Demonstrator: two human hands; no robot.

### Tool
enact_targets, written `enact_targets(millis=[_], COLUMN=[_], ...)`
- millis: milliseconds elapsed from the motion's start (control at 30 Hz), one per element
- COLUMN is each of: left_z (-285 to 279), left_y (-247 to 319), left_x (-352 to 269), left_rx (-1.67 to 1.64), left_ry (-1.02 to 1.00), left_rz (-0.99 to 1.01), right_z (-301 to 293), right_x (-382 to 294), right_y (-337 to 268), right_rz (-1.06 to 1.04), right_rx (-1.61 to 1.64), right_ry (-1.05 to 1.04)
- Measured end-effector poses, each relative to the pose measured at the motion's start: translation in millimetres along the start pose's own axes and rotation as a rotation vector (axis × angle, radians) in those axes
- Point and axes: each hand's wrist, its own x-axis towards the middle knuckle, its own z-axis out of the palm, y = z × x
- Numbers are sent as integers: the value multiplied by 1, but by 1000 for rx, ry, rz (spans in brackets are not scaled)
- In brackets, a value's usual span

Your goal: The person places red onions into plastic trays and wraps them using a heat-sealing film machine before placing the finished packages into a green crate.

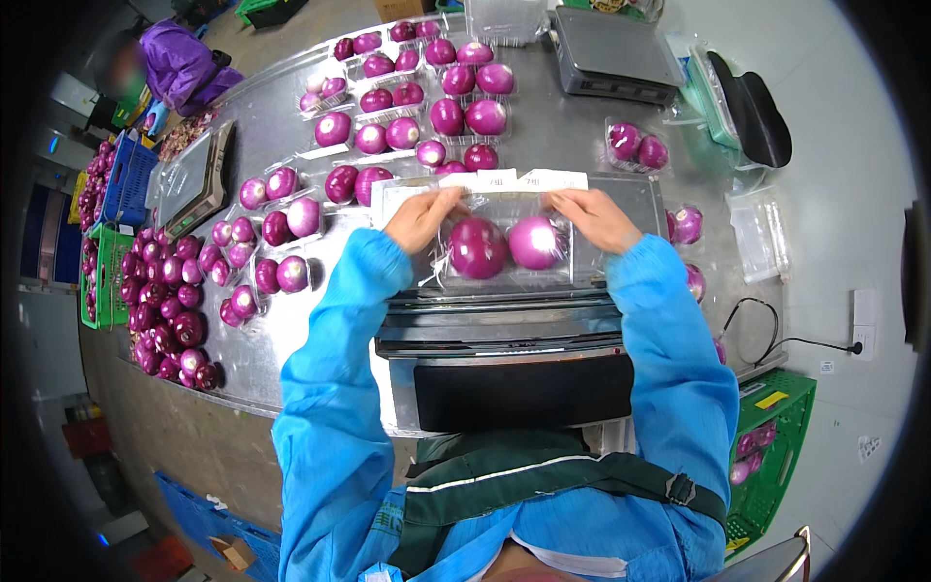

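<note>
Two red onions [477, 248] sit side by side in a clear plastic tray on the flat top of a wrapping machine [502, 324]. Clear film is stretched over them. My left hand [429, 214] pinches the film at the tray's far left corner. At the far right corner, the fingers of my right hand [593, 218] are closed on the film too. White paper slips [497, 180] bearing writing lie along the machine's far edge, between the hands. Beyond and to the left stand several clear trays of red onions [447, 116].
Loose onions [171, 291] are heaped at the table's left, near a scale [193, 182] and blue and green crates [113, 276]. Another scale [614, 54] stands at the back right. A green crate [774, 451] is at the lower right. A person in purple [182, 65] is at the far left.
</note>
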Motion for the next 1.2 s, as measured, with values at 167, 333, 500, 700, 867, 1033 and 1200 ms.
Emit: enact_targets(millis=[167, 333, 500, 700, 867, 1033, 1200], left_z=[24, 33, 65, 72, 94, 126, 137], left_y=[54, 53, 55, 30, -10, 0, -40], left_x=[-68, -135, -204, -180, -237, -309, -312], left_rx=[-484, -551, -819, -702, -791, -283, -559], left_ry=[-135, -240, -344, -301, -368, 133, 654], left_rz=[-331, -475, -750, -816, -942, -687, -606], right_z=[6, 24, 61, 97, 120, 151, 160], right_x=[-57, -106, -181, -173, -213, -261, -256], right_y=[-39, -51, -56, -18, -30, -38, -14], right_rz=[199, 500, 485, 657, 794, 664, 382], right_rx=[553, 825, 685, 955, 782, 350, 231], right_ry=[-49, -319, -402, -397, -358, 242, 716])
